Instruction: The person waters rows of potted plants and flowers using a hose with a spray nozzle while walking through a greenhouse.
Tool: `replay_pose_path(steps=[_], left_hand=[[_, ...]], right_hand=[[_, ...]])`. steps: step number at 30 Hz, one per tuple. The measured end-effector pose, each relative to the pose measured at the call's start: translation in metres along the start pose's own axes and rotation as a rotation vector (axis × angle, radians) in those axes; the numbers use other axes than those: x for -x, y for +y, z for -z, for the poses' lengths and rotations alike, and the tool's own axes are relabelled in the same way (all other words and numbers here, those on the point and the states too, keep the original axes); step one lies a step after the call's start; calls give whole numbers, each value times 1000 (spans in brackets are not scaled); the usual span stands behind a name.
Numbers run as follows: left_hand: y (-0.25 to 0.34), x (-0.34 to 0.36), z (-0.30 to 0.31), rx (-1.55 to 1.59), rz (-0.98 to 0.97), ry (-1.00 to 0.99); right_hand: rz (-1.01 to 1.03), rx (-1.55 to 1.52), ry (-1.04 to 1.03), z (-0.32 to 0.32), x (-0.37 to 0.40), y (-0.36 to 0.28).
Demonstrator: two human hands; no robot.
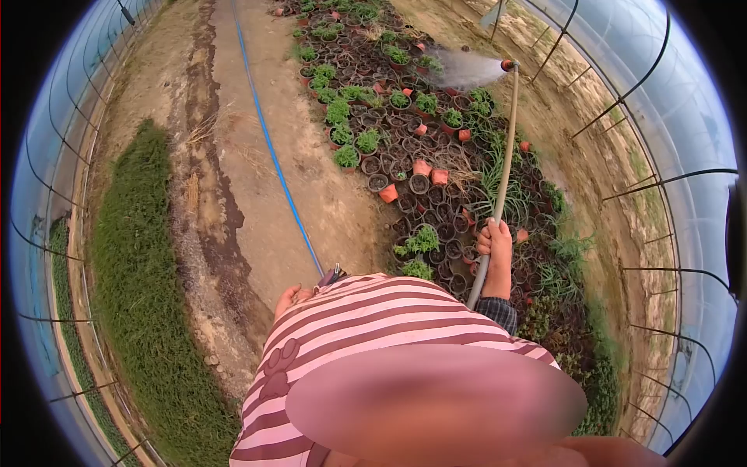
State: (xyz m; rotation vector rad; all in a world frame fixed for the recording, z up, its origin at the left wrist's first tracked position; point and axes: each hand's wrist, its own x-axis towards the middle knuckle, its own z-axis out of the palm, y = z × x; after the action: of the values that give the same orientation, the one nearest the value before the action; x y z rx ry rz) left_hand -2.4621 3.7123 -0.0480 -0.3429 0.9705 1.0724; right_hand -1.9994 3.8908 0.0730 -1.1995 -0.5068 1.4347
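My right hand (496, 237) is wrapped round a long pale watering wand (509, 148) on the right side. The wand points up and away from me, and its red spray head (507, 65) sends a fan of water (465, 70) leftward over potted plants. My left hand (290, 298) is low at the left edge of my striped shirt, partly hidden by it, beside a small dark fitting (333, 274) near the end of a blue hose (271, 148). What its fingers do is too hidden to tell.
Many small pots with green plants (338, 111) or bare soil lie ahead, some orange pots (422, 167) tipped over. A dirt path (299, 117) runs beside them. Grass (140, 272) grows at the left. Greenhouse hoops and plastic film (692, 140) curve round both sides.
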Motion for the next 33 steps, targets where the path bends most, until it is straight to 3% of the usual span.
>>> replay_pose_path(steps=[2, 5, 8, 11, 16, 19, 22, 24, 27, 30, 33], left_hand=[[0, -3, 4, 57, 5, -27], [3, -1, 7, 281, 171, -171], [1, 4, 6, 464, 293, -435], [-14, 38, -54, -140, -309, 241], [-3, 33, -37, 330, 91, 3], [-5, 40, -39, 309, 93, -38], [-7, 44, -51, 37, -21, 88], [0, 37, -44, -100, 31, 147], [4, 30, -19, 140, 183, -184], [-17, 46, -38, -135, -248, 117], [-29, 52, -41, -255, -422, 220]], right_hand=[[16, 42, 51, 7, 1, 1], [27, 81, 92, 18, -1, 5], [17, 84, 89, 22, -1, 10], [-14, 59, 38, 19, 2, 14], [-91, -32, -57, -4, 13, 25], [-160, -107, -113, -13, 14, 35], [-211, -129, -167, -18, 12, 45], [-237, -120, -180, -21, 12, 51], [-276, -110, -219, -20, 10, 56], [-273, -70, -187, -19, 8, 58], [-262, -12, -116, -12, 4, 56]])
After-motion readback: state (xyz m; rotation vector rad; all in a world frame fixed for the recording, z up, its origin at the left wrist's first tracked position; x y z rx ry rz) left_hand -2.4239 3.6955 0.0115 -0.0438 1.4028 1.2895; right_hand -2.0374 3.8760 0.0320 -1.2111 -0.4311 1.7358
